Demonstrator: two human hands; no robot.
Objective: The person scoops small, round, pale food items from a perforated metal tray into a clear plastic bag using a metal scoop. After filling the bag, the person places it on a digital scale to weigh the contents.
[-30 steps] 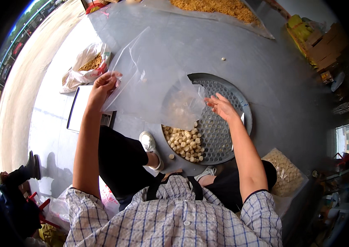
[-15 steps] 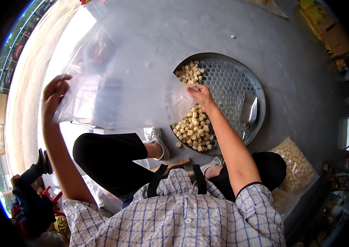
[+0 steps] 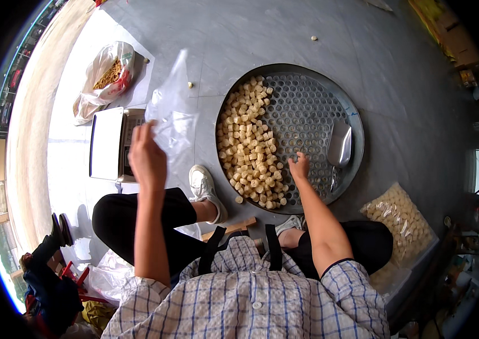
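Gripping the clear plastic bag [image 3: 174,118] with a narrow pinch of your left hand [image 3: 148,161], you hold it between the white-topped scale [image 3: 105,144] and the round metal tray [image 3: 359,127]. Your right hand [image 3: 300,166] is over the tray, fingers half curled; whether they pinch anything, I cannot tell. Pale, stubby pieces [image 3: 245,135] cover the tray's left side, and a metal scoop [image 3: 339,144] lies at its right. Farther out, a filled clear bag [image 3: 398,220] rests near your right knee.

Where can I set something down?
Bare: grey floor right of the round tray, beyond the filled bag; also the tray's upper middle, between its pale pieces and metal scoop, beyond the right hand. Crowded: the tray's left side.
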